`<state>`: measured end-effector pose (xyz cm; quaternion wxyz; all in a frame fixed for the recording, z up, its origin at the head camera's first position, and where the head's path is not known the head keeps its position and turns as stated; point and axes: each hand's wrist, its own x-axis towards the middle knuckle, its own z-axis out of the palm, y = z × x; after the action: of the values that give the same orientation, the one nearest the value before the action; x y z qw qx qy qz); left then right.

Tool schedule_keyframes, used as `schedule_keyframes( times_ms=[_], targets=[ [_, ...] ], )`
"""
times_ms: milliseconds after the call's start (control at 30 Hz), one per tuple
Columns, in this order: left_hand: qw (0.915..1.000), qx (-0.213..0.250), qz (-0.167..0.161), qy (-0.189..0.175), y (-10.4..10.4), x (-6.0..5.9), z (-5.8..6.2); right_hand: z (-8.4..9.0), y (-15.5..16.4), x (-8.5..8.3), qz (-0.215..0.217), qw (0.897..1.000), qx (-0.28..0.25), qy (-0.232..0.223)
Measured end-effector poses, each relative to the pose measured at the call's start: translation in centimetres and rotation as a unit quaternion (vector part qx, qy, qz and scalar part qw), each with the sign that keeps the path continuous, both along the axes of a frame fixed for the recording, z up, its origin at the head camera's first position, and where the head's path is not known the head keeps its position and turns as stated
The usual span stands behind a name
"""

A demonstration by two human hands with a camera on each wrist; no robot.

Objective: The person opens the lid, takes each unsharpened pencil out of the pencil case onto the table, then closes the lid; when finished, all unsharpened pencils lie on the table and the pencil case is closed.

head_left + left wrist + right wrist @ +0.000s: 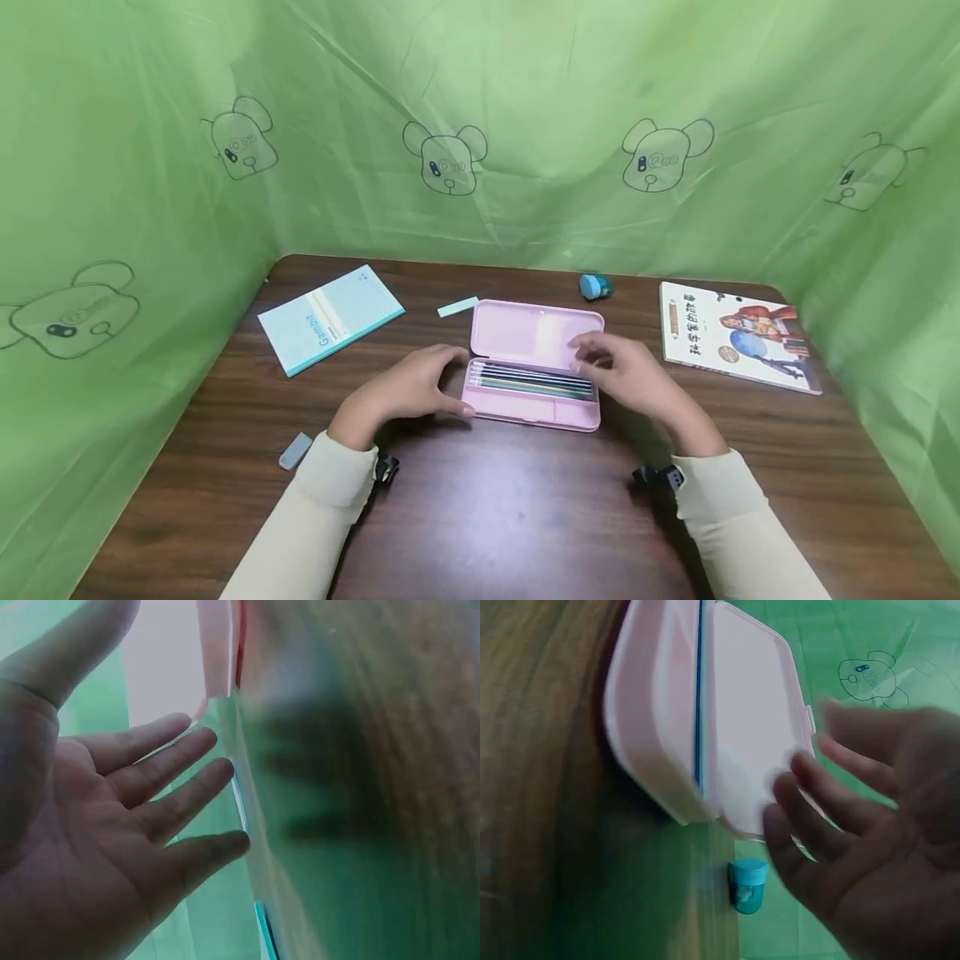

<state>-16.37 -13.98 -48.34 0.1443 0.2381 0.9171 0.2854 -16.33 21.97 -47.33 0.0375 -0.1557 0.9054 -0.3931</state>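
Note:
A pink pencil case (525,410) lies open in the middle of the brown table (510,508), its lid (536,333) folded back. Several pencils (528,381) lie side by side in the tray. My left hand (459,382) sits at the case's left end, fingers spread and holding nothing; in the left wrist view the left hand (187,787) shows a bare palm. My right hand (592,358) hovers over the right end of the case by the lid, fingers relaxed and empty. The right wrist view shows the right hand (817,802) just beside the lid (750,727).
A light blue notebook (330,318) lies at the back left, a mint strip eraser (457,307) behind the case, a blue sharpener (595,286) (748,883) at the back, a picture book (738,335) on the right, and a grey eraser (295,451) at the front left. Green sheeting surrounds the table.

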Motion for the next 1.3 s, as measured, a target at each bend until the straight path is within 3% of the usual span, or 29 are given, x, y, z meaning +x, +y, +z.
schedule_keyframes(
  times_ms=[133,467,700,1300],
  targets=[
    [0.9996,0.0,-0.025,-0.016,0.5,-0.3,-0.6,-1.0,-0.2,0.7,0.053,0.997,0.046,-0.018],
    [0.9998,-0.001,-0.019,-0.004,0.5,-0.4,-0.4,-1.5,-0.7,0.4,0.062,0.994,0.096,-0.003],
    [0.9995,0.002,-0.021,-0.022,0.6,-0.4,-0.6,-2.0,-0.9,0.5,0.056,0.992,0.116,0.017],
    [0.9996,0.006,-0.005,-0.029,0.9,-0.2,-0.7,-2.6,-1.1,0.6,0.096,0.979,0.161,0.076]
  ],
)
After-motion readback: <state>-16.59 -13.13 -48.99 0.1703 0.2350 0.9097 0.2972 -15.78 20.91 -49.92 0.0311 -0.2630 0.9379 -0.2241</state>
